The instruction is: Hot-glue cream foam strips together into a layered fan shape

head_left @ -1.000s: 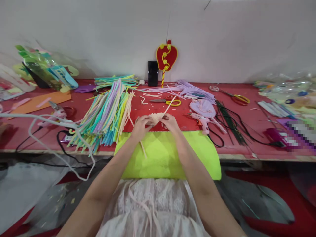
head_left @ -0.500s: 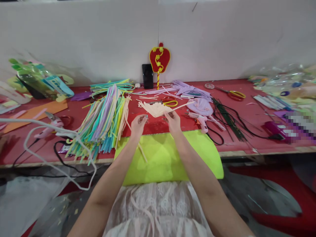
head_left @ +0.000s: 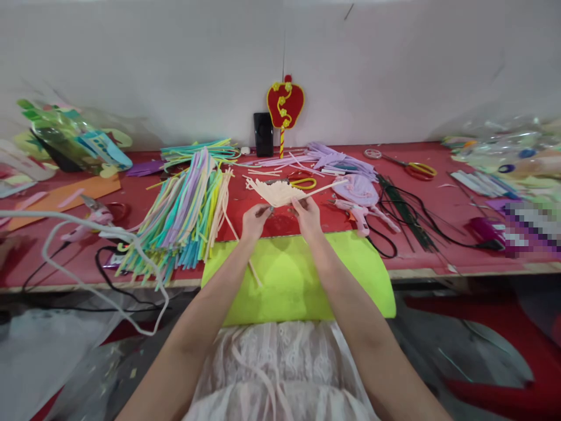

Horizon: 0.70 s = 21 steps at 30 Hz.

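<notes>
Presently your right hand [head_left: 308,216] pinches the cream pipe cleaners [head_left: 277,193] over the red mat [head_left: 284,223], while your left hand [head_left: 255,223], partly curled, sits at their lower edge, its grip unclear.

Cream piece [head_left: 279,193], ridged and fan-shaped

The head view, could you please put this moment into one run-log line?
right hand: holding cream strip piece; left hand: at its near edge; phone: upright behind

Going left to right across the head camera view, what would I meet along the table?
Orange sheet, multicolored bundle of fuzzy stems, left hand, right hand holding the cream piece, lilac coil, dark green stems, purple box.
</notes>
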Each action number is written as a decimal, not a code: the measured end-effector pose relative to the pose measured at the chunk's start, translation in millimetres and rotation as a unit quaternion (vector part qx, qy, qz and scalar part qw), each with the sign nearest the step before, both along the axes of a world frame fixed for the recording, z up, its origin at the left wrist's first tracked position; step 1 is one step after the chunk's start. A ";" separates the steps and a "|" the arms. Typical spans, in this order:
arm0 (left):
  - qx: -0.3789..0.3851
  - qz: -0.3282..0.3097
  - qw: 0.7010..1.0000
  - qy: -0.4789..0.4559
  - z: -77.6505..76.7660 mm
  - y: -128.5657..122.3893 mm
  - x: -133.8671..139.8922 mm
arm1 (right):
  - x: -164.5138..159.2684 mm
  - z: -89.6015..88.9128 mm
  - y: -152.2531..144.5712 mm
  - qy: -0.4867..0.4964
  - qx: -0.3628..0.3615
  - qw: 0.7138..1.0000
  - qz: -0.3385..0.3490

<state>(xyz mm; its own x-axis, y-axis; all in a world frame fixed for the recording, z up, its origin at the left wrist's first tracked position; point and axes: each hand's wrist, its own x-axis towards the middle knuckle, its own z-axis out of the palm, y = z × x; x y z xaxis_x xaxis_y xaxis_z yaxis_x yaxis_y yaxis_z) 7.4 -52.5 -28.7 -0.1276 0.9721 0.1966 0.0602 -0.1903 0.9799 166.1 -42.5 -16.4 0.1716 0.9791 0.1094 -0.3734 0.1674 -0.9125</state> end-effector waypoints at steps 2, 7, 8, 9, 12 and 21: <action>-0.004 -0.005 1.000 -0.002 0.9 0.0 1.8 | -0.7 0.3 -0.1 -0.002 -0.002 1.000 0.005; -0.007 -0.014 1.000 -0.002 0.5 0.2 2.4 | -2.6 -0.5 0.8 -0.003 -0.005 1.000 0.017; -0.007 -0.016 1.000 -0.002 0.4 0.3 2.1 | -2.7 -0.9 1.0 -0.003 -0.005 1.000 0.018; -0.007 -0.017 1.000 -0.001 0.4 0.3 1.9 | -2.7 -1.1 1.3 -0.003 -0.005 1.000 0.019; -0.006 -0.019 1.000 0.004 1.2 0.0 1.7 | -2.2 -1.5 1.4 -0.006 -0.003 1.000 0.022; 0.003 -0.017 0.999 0.035 4.4 -3.3 2.5 | -2.6 1.9 -0.8 -0.026 -0.027 0.999 0.022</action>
<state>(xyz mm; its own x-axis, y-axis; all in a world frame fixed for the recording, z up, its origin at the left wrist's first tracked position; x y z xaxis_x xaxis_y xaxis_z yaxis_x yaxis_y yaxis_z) 9.9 -55.8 -24.2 -0.0810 0.9745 0.2091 0.1226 -0.1984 0.9724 163.5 -43.3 -14.4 0.1239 0.9902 0.0647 -0.3305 0.1027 -0.9382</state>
